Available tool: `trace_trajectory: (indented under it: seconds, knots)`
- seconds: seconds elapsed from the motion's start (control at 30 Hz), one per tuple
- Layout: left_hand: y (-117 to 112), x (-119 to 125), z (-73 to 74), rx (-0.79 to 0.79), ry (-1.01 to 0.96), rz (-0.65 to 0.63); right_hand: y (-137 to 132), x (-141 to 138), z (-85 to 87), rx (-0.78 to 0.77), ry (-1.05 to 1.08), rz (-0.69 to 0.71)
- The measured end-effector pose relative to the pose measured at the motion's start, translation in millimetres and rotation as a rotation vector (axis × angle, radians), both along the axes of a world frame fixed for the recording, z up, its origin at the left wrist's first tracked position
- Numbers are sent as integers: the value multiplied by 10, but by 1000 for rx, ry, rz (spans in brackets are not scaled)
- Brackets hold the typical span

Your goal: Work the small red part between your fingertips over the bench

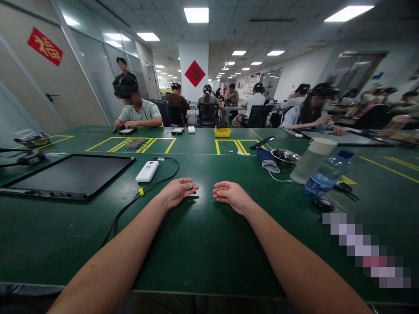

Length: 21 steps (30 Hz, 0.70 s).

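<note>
While the two hands face each other over the near part of the green bench point(209, 257), a clear gap stands between them and each has something very small at its fingertips. The left hand point(179, 192) is half curled, its fingers closed on a dark piece point(194, 192) that peeps out at the tips; the right hand point(231, 196) is curled likewise, fingers gathered around an orange bit point(216, 193) (both are too small here for me to say what they are). As for progress, the two pieces are plainly apart, with nothing joined or set down between the hands, so the handling looks to be in its midst, though how much is done or left cannot be told from this one view. The dark piece seems to lie crosswise, its longer side running roughly left to right and its free end toward the right hand; the orange bit shows as little more than a speck, mostly covered by fingers, so I cannot tell its long axis or which way it points. Beyond the left hand lies a white power bank point(147, 171), its length slanting away from the wearer, with a black cable point(178, 165) looping beside it. Over on the right, well clear of both hands, a water bottle point(329, 172) leans near a frosted tumbler point(312, 161).
</note>
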<state>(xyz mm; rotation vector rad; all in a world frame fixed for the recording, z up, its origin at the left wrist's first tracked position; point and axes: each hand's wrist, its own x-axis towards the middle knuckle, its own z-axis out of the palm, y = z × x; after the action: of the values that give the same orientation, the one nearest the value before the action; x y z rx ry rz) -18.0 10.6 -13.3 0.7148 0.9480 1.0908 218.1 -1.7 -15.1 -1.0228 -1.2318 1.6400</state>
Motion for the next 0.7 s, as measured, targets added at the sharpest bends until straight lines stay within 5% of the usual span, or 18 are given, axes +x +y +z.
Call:
trace_trajectory:
  seconds: [0.33, 0.7]
  knots:
    - [-63, 38, 40, 140, 110, -57, 12, -20, -21, 138, 12, -27]
    - [-100, 153, -86, 335, 498, -199, 9, -34, 26, 232, -83, -63]
